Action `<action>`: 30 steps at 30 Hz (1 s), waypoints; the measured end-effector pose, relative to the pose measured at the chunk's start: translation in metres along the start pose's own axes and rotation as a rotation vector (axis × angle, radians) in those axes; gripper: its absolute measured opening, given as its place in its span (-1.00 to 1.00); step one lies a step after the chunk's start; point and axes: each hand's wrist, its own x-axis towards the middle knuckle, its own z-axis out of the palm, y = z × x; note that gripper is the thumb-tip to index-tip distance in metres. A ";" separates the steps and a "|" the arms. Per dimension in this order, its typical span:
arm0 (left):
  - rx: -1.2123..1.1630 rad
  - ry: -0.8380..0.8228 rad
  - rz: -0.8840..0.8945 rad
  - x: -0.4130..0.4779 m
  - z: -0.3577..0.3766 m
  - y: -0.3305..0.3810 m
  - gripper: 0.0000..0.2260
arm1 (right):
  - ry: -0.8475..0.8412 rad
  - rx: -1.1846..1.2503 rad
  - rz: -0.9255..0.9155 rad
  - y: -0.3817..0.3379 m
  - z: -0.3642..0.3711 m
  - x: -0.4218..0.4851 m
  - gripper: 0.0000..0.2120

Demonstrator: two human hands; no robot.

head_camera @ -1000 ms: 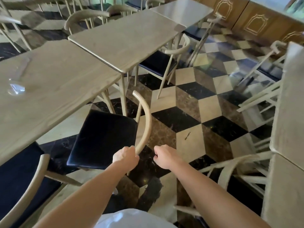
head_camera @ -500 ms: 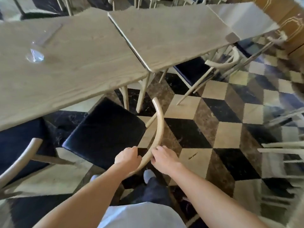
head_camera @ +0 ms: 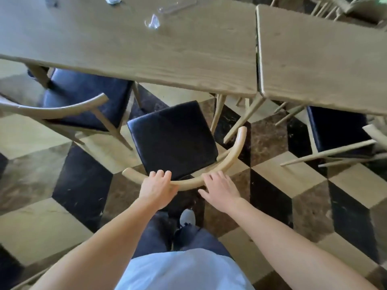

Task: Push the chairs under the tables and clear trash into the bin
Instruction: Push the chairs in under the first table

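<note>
A wooden chair with a black seat (head_camera: 173, 139) stands in front of me, facing the long wooden table (head_camera: 146, 51). Its seat lies just short of the table's near edge. My left hand (head_camera: 157, 188) curls over the left part of the chair's curved backrest (head_camera: 230, 160). My right hand (head_camera: 221, 190) rests on the backrest further right, palm down with fingers spread. Clear plastic trash (head_camera: 152, 22) lies on the table's far side, with more scraps (head_camera: 113, 0) at the top edge.
A second table (head_camera: 324, 57) butts against the first on the right, with a black-seated chair (head_camera: 337, 128) partly under it. Another chair (head_camera: 83, 97) sits half under the long table on the left. The floor has a cube-pattern of black, brown and cream tiles.
I have stepped round behind the chair, which now faces the table squarely. My right hand has gone from a closed fist to resting flat on the backrest.
</note>
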 end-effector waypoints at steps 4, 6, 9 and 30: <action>0.031 0.149 0.014 -0.010 0.019 0.002 -0.61 | 0.031 -0.055 -0.059 0.007 0.009 0.004 -0.52; 0.039 0.194 0.029 -0.010 0.026 0.005 -0.62 | 0.016 -0.084 -0.085 0.011 0.016 0.007 -0.49; -0.006 0.233 0.038 -0.005 0.033 0.004 -0.64 | -0.005 -0.130 -0.113 0.017 0.024 0.015 -0.47; -0.115 0.522 0.072 0.019 0.079 -0.026 -0.46 | 0.190 -0.221 -0.380 0.055 0.047 0.063 -0.46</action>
